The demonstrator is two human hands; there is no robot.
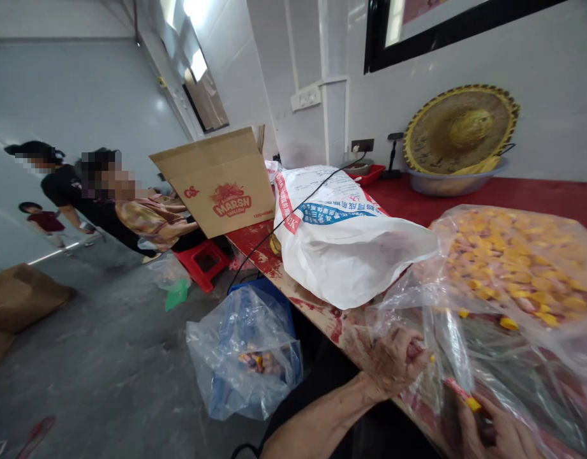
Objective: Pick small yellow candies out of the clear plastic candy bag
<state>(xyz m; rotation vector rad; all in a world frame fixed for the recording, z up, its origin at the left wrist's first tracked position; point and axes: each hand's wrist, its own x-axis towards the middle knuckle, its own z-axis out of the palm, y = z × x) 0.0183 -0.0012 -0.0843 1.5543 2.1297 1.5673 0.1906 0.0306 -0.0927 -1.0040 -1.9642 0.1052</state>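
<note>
My left hand [396,360] grips the edge of a large clear plastic bag [513,287] at the front of the red table [537,194]. The bag is heaped with several yellow and pink wrapped sweets [518,261]. At the lower right my right hand [494,433] pinches a small red and yellow piece [463,394] against the plastic. Both forearms come in from the bottom edge.
A white printed sack [341,236] lies on the table beside the bag, a black cable over it. Behind stands an open "Marsh" cardboard box [221,185]. A woven hat sits on a metal basin [459,137]. On the floor: a blue bin lined with plastic [248,350], red stool [200,261], people at left.
</note>
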